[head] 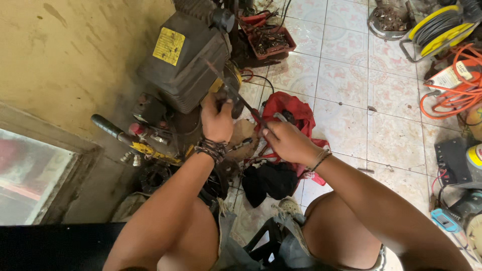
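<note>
Engine (pixel 186 60) left of cloth (pixel 288 113)

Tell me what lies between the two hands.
In the head view, a thin dark tool spans from the left hand to the right hand, over a red cloth.

This is a small repair workshop, set up on the floor of a room with a stained yellow wall (pixel 75 55) on the left and patterned white floor tiles (pixel 351 85). A grimy black engine (pixel 183 60) stands at the wall, partly taken apart. Far behind it sits a red tray (pixel 273 45) of greasy metal parts. On the right lie a yellow cable reel (pixel 439 25) and a coiled orange extension cord (pixel 452 90). A red rag (pixel 291 113) lies mid-floor.
</note>
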